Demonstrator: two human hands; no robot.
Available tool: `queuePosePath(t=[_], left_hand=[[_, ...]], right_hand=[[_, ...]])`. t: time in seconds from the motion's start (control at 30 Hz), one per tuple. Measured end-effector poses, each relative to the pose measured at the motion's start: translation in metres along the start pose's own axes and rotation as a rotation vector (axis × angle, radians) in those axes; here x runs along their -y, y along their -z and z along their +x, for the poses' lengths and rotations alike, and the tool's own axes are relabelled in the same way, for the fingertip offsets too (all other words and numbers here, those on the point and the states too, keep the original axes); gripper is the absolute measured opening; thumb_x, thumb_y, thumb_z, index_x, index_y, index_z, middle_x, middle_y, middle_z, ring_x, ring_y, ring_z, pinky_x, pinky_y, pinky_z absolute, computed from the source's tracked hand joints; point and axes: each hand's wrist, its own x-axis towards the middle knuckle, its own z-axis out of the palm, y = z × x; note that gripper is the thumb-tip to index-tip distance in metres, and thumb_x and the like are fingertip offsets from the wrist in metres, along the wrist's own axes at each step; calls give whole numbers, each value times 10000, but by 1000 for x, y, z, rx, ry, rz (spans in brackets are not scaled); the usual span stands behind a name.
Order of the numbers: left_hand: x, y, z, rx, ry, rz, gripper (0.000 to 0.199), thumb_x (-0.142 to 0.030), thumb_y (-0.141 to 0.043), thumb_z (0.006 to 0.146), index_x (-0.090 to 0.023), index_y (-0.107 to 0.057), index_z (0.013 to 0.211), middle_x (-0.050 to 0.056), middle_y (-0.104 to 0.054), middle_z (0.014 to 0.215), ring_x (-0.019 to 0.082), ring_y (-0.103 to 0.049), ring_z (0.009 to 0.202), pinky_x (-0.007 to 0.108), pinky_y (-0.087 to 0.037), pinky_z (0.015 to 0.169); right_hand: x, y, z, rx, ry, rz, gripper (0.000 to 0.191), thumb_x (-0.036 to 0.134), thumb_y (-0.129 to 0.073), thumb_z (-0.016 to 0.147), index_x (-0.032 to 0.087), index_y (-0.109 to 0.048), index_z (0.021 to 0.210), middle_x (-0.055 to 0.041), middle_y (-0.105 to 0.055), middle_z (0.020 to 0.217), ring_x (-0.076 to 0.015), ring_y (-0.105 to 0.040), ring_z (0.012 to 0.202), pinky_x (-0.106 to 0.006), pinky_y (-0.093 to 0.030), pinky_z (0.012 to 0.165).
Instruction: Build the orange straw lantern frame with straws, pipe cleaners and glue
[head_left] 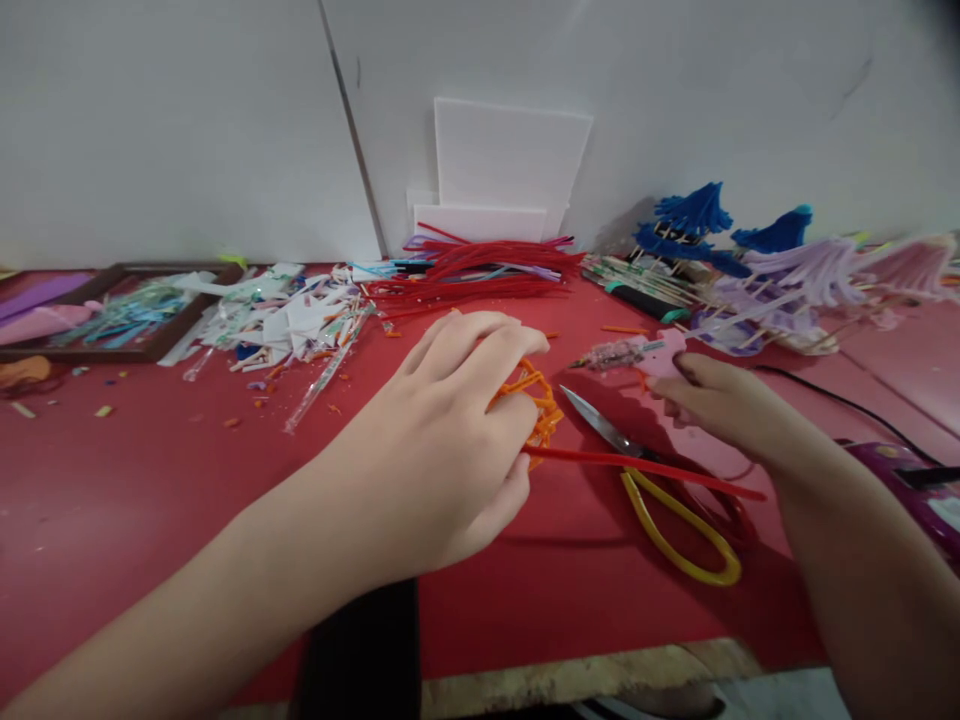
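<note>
My left hand (472, 430) is closed around an orange lattice piece (546, 415), whose right side shows past my fingers. A long red pipe cleaner (645, 463) sticks out to the right from beneath those fingers, passing over the scissors. My right hand (701, 395) grips a pink glue gun (660, 358), its nozzle pointing left towards the orange piece but apart from it. Between and below the hands lie scissors (675, 520) with a yellow handle loop, blades pointing up and left.
Red pipe cleaners (487, 265) lie at the back before white boards (510, 150). Scraps (292, 315) and a brown frame (157, 345) are at left. Blue (694, 210) and lilac (810, 270) pieces stand at back right. A black cord (847, 398) runs right.
</note>
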Motion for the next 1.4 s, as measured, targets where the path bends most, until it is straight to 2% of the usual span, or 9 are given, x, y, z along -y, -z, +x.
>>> queuePosePath(t=[0.17, 0.27, 0.33, 0.37, 0.47, 0.57, 0.8, 1.17, 1.4], left_hand=[[0, 0, 0, -9, -1, 1, 157, -209, -506, 879, -136, -617, 794, 170, -503, 1345, 357, -418, 1299, 537, -376, 1093], [1, -2, 1, -22, -13, 3, 159, -211, -505, 877, -131, -621, 803, 181, -504, 1339, 363, -418, 1299, 535, -386, 1087], [2, -3, 2, -26, -27, 13, 174, -212, -494, 881, -122, -625, 812, 193, -503, 1334, 367, -418, 1299, 534, -384, 1088], [2, -3, 2, -26, -32, 20, 181, -212, -486, 884, -118, -626, 817, 197, -501, 1333, 367, -420, 1297, 534, -382, 1090], [2, -3, 1, -24, -36, 37, 192, -207, -473, 885, -113, -628, 820, 200, -498, 1332, 368, -425, 1292, 533, -376, 1094], [2, -2, 1, -22, -45, 58, 200, -198, -466, 884, -106, -632, 822, 210, -503, 1325, 372, -433, 1280, 533, -384, 1082], [2, -4, 1, -35, -48, 72, 232, -212, -453, 892, -98, -654, 885, 214, -504, 1319, 385, -435, 1268, 544, -392, 1064], [0, -2, 0, -23, -23, 52, 222, -206, -481, 879, -99, -666, 939, 210, -502, 1341, 388, -421, 1285, 562, -383, 1072], [2, 8, -2, 8, 2, -11, 160, -205, -537, 854, -138, -648, 947, 177, -499, 1363, 363, -398, 1314, 562, -368, 1087]], right_hand=[[8, 6, -1, 64, 44, -211, 281, 297, -516, 822, 225, -460, 556, -106, -612, 625, -198, -533, 575, -333, -347, 563], [22, 15, -12, -201, 126, -227, 225, 328, -480, 882, 188, -597, 750, -159, -673, 816, -247, -594, 727, -359, -388, 635], [37, 21, -25, -369, 272, -76, 209, 339, -500, 902, 180, -633, 876, -130, -694, 877, -223, -627, 781, -335, -443, 684], [45, 24, -33, -318, 367, 41, 200, 357, -527, 901, 192, -639, 902, -93, -699, 859, -192, -636, 754, -302, -464, 672], [71, 27, -56, 108, 641, 107, 215, 371, -668, 828, 218, -631, 974, -33, -711, 907, -157, -657, 762, -261, -495, 688], [87, 24, -70, 164, 761, 40, 137, 272, -677, 828, 234, -626, 949, 8, -717, 892, -144, -661, 761, -249, -470, 671], [96, 22, -62, 69, 834, 112, 132, 118, -556, 864, 213, -647, 871, 16, -707, 802, -112, -637, 704, -222, -444, 651], [100, 23, -54, 172, 628, 312, 50, 242, -647, 823, 216, -644, 780, 24, -681, 720, -115, -611, 626, -233, -464, 581], [102, 24, -56, 147, 704, 269, 56, 217, -622, 810, 238, -653, 768, 14, -682, 697, -127, -584, 578, -259, -467, 544]])
